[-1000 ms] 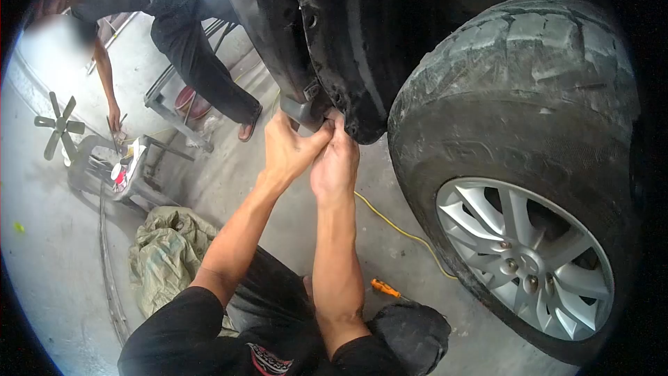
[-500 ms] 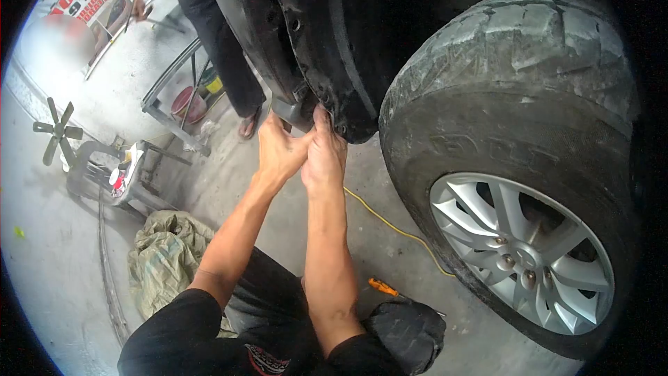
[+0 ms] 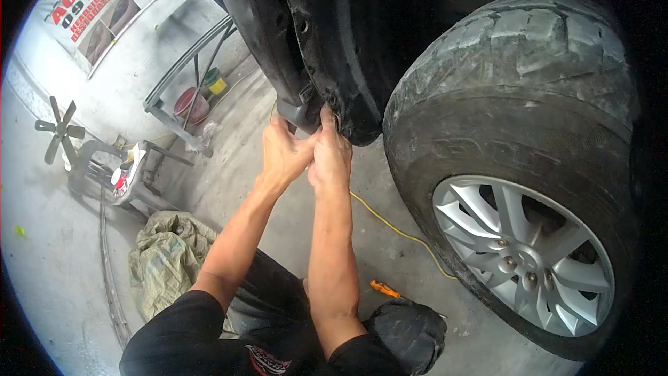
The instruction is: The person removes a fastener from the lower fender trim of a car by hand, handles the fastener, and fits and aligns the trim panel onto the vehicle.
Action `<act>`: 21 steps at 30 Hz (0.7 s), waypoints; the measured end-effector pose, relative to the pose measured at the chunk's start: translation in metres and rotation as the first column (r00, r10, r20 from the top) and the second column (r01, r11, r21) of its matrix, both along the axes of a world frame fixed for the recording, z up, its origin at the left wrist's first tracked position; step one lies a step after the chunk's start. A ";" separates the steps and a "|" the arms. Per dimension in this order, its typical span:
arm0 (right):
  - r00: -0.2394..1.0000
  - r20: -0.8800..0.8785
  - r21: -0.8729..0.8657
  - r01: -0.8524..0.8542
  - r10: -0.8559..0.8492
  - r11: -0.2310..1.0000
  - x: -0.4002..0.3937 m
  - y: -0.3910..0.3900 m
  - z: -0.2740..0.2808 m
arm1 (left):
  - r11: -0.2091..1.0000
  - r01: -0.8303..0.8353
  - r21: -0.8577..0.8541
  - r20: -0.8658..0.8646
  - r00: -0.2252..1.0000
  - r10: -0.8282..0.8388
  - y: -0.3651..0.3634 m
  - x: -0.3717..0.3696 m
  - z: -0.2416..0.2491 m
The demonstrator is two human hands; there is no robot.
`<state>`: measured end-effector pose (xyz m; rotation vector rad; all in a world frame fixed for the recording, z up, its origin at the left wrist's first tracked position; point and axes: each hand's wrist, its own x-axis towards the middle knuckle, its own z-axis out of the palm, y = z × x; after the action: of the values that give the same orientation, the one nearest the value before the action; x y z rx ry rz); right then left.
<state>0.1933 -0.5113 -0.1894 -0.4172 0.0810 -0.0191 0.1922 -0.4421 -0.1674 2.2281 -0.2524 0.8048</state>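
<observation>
My left hand (image 3: 283, 158) is closed around the bottom corner of the car's dark bumper panel (image 3: 295, 113). Pressed against it, my right hand (image 3: 331, 158) pinches the lower edge of the black wheel-arch liner (image 3: 321, 49), its thumb pointing up. The fingertips of both hands are partly hidden behind these parts. To the right of my hands stands a large dusty tire (image 3: 452, 125) on a silver alloy wheel (image 3: 525, 254).
An orange-handled screwdriver (image 3: 385, 289) lies on the floor by my right knee. A yellow cord (image 3: 396, 231) runs toward the tire. At left are a crumpled tarp (image 3: 167, 257), a grey plastic chair (image 3: 115, 174), a metal frame (image 3: 182, 63) and a red bucket (image 3: 191, 106).
The other person standing beyond the panel has gone from sight. My view has shifted slightly; both hands keep their hold at the panel's lower end.
</observation>
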 end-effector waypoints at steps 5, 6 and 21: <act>0.998 0.045 0.068 -0.046 0.043 0.997 -0.012 -0.013 0.008 | 0.999 -0.029 0.030 -0.047 0.998 0.031 0.002 0.000 -0.002; 0.999 0.042 0.072 -0.027 0.024 0.997 -0.010 -0.012 0.006 | 0.999 -0.035 0.035 -0.047 0.998 0.036 0.002 0.000 -0.003; 0.747 0.615 -0.664 0.663 -0.251 0.345 0.000 -0.003 -0.076 | 0.993 0.110 -0.050 -0.110 0.987 -0.115 0.033 0.003 -0.018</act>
<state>0.1931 -0.5141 -0.2657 -1.4238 -0.2623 -0.7910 0.1947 -0.4087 -0.1858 2.1881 -0.3002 0.6155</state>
